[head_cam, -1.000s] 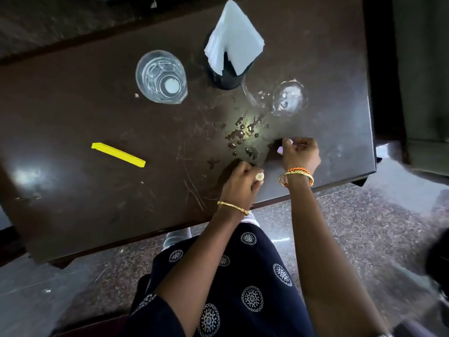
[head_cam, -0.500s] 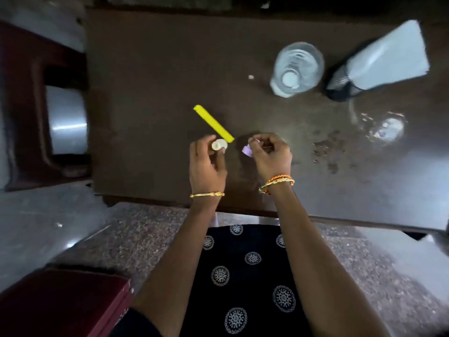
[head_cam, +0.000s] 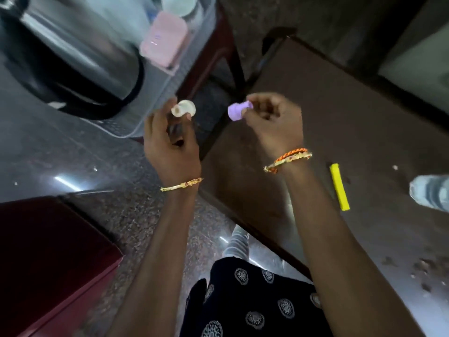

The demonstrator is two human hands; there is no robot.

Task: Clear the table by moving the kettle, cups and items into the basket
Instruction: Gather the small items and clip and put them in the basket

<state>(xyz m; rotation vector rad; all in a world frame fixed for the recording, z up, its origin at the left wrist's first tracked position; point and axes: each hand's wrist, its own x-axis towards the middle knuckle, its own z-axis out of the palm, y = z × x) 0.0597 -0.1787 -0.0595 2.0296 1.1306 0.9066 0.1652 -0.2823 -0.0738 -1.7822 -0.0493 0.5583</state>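
My left hand [head_cam: 171, 144] pinches a small white round piece [head_cam: 183, 108] between its fingertips, just beside the grey basket [head_cam: 155, 98]. My right hand [head_cam: 273, 122] holds a small purple piece [head_cam: 238, 111] above the left corner of the dark table [head_cam: 364, 122]. Inside the basket lie the steel kettle [head_cam: 73, 57], a pink box [head_cam: 164, 40] and a white cup [head_cam: 178, 4]. A yellow stick [head_cam: 339, 186] and a glass [head_cam: 431, 192] remain on the table at the right.
The basket rests on a dark red stool [head_cam: 216, 57] left of the table. A maroon chair [head_cam: 48, 259] stands at the lower left. Spilled drops [head_cam: 420, 271] mark the table's near right part. Speckled floor lies between chair and table.
Both hands lifted off the table and carried the white and purple pieces left, up to the basket. My view swung left, bringing the basket and kettle into sight.
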